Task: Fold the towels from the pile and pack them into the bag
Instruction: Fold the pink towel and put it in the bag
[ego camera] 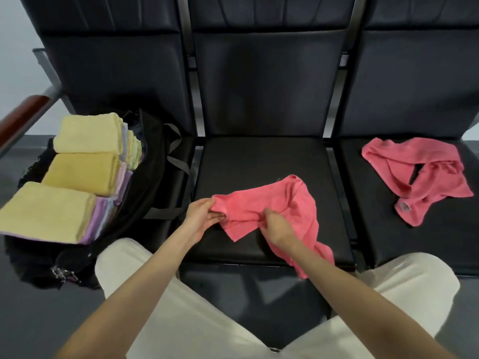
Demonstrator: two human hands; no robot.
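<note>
A crumpled pink towel (287, 203) lies on the middle black seat (259, 161), one end hanging over the front edge. My left hand (201, 216) pinches its left corner. My right hand (276, 225) grips a fold along its near edge. A second pink towel (425, 174) lies bunched on the right seat, a small label showing at its near end. On the left seat an open black bag (153, 161) holds several folded towels (77, 172), yellow ones on top, purple and green edges beside them.
Black seat backs (267, 81) rise behind all three seats. A metal armrest with a brown pad (28, 110) stands at the far left. My legs in light trousers (197, 317) are in front of the seats. The bag's grey straps (178, 164) lie toward the middle seat.
</note>
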